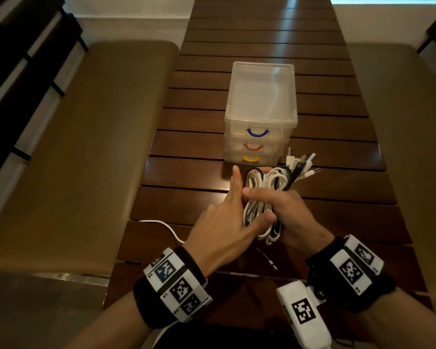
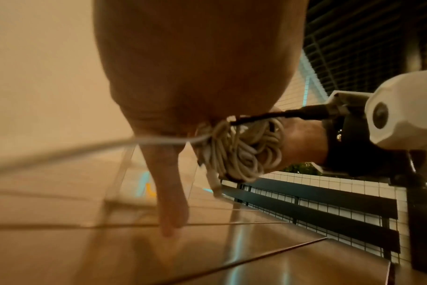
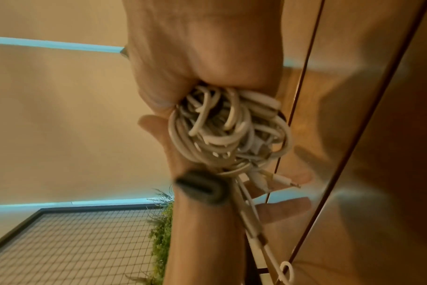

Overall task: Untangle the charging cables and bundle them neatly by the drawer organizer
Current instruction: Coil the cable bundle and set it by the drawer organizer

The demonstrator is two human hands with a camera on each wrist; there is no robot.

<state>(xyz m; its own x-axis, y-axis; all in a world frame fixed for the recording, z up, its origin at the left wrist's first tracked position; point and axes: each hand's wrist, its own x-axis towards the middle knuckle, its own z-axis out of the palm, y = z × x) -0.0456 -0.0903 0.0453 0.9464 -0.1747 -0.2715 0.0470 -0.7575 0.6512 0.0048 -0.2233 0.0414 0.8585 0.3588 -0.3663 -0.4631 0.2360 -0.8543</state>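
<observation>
A translucent three-drawer organizer (image 1: 261, 114) with blue, red and yellow handles stands mid-table. Just in front of it my right hand (image 1: 283, 210) grips a coiled bundle of white and black cables (image 1: 264, 187) round its middle. Connector ends (image 1: 303, 163) fan out from its far right. My left hand (image 1: 237, 212) lays its thumb (image 1: 266, 218) across the lower loops, with the index finger pointing straight up. In the right wrist view the bundle (image 3: 229, 131) sits between that thumb and straight left fingers (image 3: 287, 207). A white cable (image 2: 85, 148) runs left from the bundle (image 2: 241, 152).
A loose white cable (image 1: 163, 224) trails over the slatted wooden table (image 1: 337, 197) and disappears under my left wrist. A thin black lead with a metal jack plug (image 1: 268, 260) lies between my wrists. Padded benches (image 1: 73, 159) flank the table on both sides.
</observation>
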